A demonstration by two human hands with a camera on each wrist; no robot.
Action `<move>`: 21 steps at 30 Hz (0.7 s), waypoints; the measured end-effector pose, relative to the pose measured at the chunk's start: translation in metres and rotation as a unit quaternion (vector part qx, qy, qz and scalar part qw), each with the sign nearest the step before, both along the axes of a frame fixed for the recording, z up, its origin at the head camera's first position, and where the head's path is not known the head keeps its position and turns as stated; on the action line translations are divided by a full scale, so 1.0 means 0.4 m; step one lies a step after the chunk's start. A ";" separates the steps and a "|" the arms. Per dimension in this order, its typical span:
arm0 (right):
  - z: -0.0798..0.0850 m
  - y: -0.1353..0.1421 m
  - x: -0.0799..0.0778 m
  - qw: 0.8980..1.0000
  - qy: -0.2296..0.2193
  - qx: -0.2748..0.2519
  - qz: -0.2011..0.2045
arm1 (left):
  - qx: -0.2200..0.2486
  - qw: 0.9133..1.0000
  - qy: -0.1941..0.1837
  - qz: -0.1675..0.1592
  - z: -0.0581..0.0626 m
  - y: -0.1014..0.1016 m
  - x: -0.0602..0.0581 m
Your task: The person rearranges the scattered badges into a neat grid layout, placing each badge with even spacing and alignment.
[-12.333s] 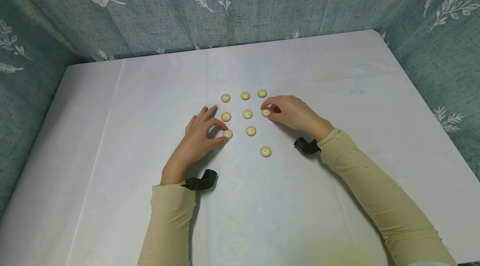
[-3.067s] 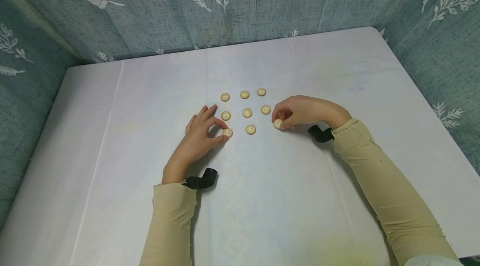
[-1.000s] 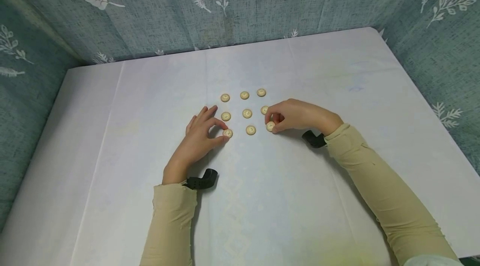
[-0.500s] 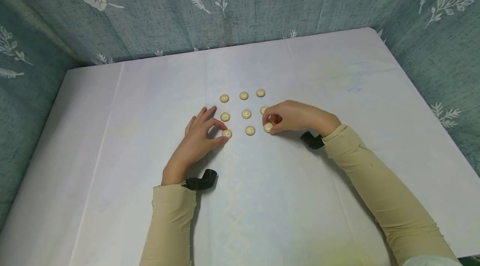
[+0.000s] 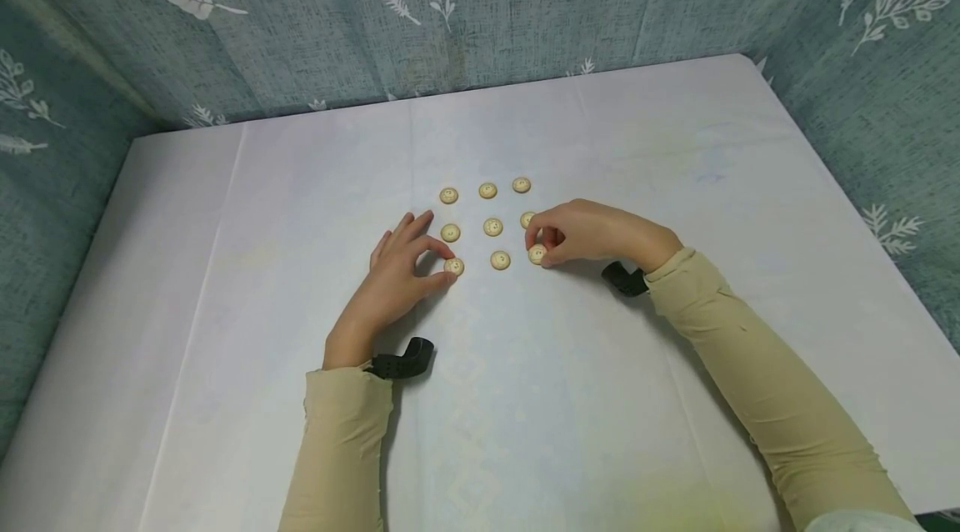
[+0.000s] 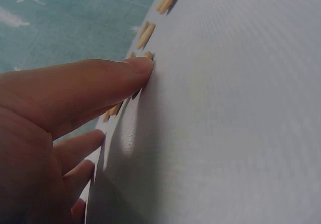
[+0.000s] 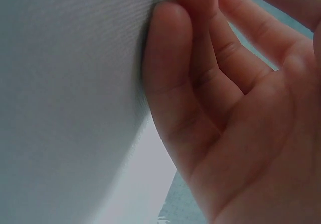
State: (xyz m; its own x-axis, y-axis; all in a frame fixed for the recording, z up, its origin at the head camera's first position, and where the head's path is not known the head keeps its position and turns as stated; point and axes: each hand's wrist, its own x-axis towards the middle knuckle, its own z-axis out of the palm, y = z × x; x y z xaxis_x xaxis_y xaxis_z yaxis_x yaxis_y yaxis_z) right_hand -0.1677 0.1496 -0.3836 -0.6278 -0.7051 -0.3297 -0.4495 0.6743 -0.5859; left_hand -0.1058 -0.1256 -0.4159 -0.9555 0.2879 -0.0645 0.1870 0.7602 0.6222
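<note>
Pale wooden buttons lie in three rows of three on the table. My left hand (image 5: 390,286) pinches the near-left button (image 5: 454,266) between thumb and index finger, its other fingers spread beyond it. At the opposite end of that row, my right hand (image 5: 600,233) has thumb and index finger on the near-right button (image 5: 537,254). Between these two is the near-middle button (image 5: 500,260). The right fingers partly cover the middle-right button (image 5: 527,220). In the right wrist view the fingers (image 7: 168,48) hide the button they hold.
The far row includes the far-middle button (image 5: 487,191); the center button (image 5: 492,227) sits nearer. A white cloth covers the table (image 5: 225,282). Green leaf-print curtain (image 5: 300,23) hangs along the back and sides. Each wrist wears a black camera mount (image 5: 405,358).
My right hand let go of the middle-right button, took the loose button lying nearer me and brought it to the near row's right end. Lately it slid slightly left; my left hand stayed put.
</note>
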 end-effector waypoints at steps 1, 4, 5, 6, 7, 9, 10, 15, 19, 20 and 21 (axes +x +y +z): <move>-0.001 0.000 0.000 1.000 0.000 -0.001 0.000 | 0.000 1.000 0.000 0.000 -0.001 0.000 0.000; -0.002 0.000 0.001 1.000 0.004 0.000 0.001 | 0.000 1.000 0.000 0.000 -0.002 0.001 0.000; -0.002 0.001 0.001 1.000 0.005 0.000 0.001 | 0.001 1.000 0.001 0.000 -0.002 0.002 -0.001; -0.001 0.001 0.001 1.000 0.006 0.000 0.002 | 0.001 1.000 0.001 -0.001 -0.001 0.002 -0.001; -0.001 0.001 0.001 1.000 0.006 0.000 0.002 | 0.001 1.000 0.001 -0.001 -0.002 0.002 -0.002; 0.000 0.001 0.001 1.000 0.006 -0.001 0.005 | 0.001 1.000 0.001 -0.001 -0.002 0.002 -0.002; 0.001 0.001 0.001 1.000 0.006 -0.003 0.006 | 0.001 1.000 0.000 -0.001 -0.003 0.002 -0.002; 0.000 0.003 0.001 1.000 0.007 -0.008 0.008 | 0.001 1.000 -0.001 0.000 -0.005 0.002 -0.003; -0.003 0.003 0.000 1.000 0.010 -0.007 0.011 | 0.001 1.000 0.000 0.000 -0.004 0.002 -0.002; -0.003 0.003 0.000 1.000 0.011 -0.006 0.011 | 0.001 1.000 0.000 -0.001 -0.004 0.002 -0.002; -0.003 0.004 0.000 1.000 0.012 -0.005 0.012 | 0.001 1.000 0.001 -0.001 -0.003 0.002 -0.002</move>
